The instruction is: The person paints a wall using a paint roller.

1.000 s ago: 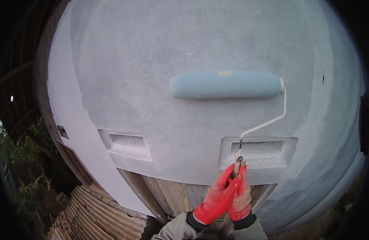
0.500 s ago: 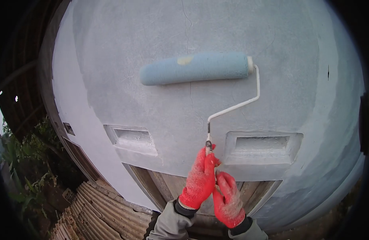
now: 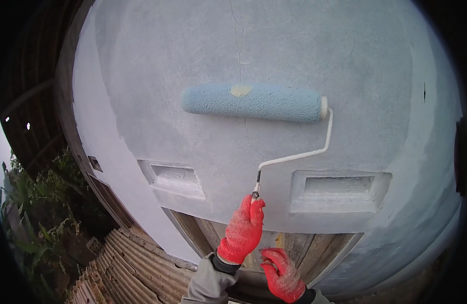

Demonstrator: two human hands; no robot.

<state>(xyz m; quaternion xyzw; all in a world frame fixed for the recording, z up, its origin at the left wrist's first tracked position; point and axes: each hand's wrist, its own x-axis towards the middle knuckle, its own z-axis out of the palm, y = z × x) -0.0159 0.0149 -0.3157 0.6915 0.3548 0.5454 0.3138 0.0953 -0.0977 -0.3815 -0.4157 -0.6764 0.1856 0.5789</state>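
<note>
A blue paint roller (image 3: 264, 105) with a pale yellow patch lies across the grey wall, its white bent frame (image 3: 294, 157) running down from the right end. My left hand (image 3: 241, 232), in a dusty red glove, is closed around the roller's handle just under the frame. Lower and to the right, my right hand (image 3: 284, 277) wears a matching glove and has its fingers curled together, apart from the left hand. Whatever those fingers hold, if anything, cannot be made out.
Two recessed vents (image 3: 340, 191) (image 3: 173, 177) sit in the wall above a wooden door or shutter (image 3: 314, 251). Corrugated roofing sheets (image 3: 137, 268) lie at lower left, beside green plants (image 3: 41, 207). A thin crack (image 3: 238, 43) runs down the wall.
The roller has come lower in view and tilts the other way, its right end now lower. My right hand has dropped away from my left hand, which still grips the handle.
</note>
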